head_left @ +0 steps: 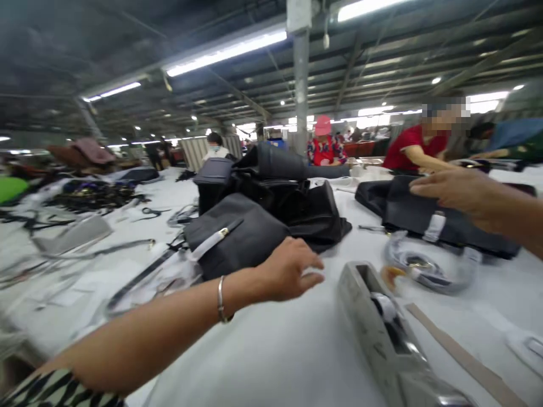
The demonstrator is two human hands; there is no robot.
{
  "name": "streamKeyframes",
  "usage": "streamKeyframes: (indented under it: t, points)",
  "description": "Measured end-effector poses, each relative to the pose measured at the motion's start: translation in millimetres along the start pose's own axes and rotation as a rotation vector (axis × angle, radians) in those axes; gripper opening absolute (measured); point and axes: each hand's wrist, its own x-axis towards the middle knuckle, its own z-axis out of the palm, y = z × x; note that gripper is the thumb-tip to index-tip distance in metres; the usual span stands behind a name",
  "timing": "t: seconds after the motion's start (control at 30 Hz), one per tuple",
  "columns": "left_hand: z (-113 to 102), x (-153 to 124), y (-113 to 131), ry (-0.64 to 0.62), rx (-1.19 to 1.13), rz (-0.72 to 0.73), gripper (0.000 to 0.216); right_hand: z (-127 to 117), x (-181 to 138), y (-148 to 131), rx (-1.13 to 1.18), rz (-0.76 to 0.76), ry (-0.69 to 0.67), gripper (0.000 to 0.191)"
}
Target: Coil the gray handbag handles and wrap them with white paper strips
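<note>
The left hand [288,270] reached out low over the white table [271,350], a thin metal bracelet [220,299] on its wrist. Its fingers were loosely curved and a little apart, closed on nothing, with the fingertips just beside the near edge of a black bag [241,240]. That bag lay on the table left of centre, with a white-wrapped strap across its top, and it leaned against a heap of bags [292,192] of the same dark colour behind it. The right hand [449,189] was held higher on the right side, blurred, with its fingers stretched out almost straight and close together, gripping nothing. It hung above a flat bag [407,217] that was spread on the table and carried a white tag; whether the hand touched the bag could not be told. In front of the flat bag lay a coil of strap [428,267] in clear wrapping. Between the two hands and nearer the camera stood a grey tape dispenser [373,322], and a wooden strip [462,359] lay just to its right. Scissors [153,212] lay farther off on the left part of the table. Across the table sat a person in a red shirt [409,148], and farther back a person in a pink cap [323,144].
</note>
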Motion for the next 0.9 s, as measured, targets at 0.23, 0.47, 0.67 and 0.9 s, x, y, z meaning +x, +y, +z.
streamKeyframes:
  t: [0.23,0.47,0.67,0.9]
  points:
    - [20,-168,-6,0.333,-0.113,-0.332,0.011,134,-109,-93,-0.150,-0.449,-0.604,0.027]
    - [15,-207,-19,0.485,-0.205,-0.441,0.012,217,-128,-174,-0.503,-0.383,-0.411,0.062]
    - [-21,-259,-59,0.500,-0.105,-0.532,0.017,264,-99,-190,-0.562,-0.259,-0.252,0.077]
    - [-30,-314,-46,0.154,-0.195,-0.286,0.059,275,-84,-204,-0.589,-0.222,-0.403,0.038]
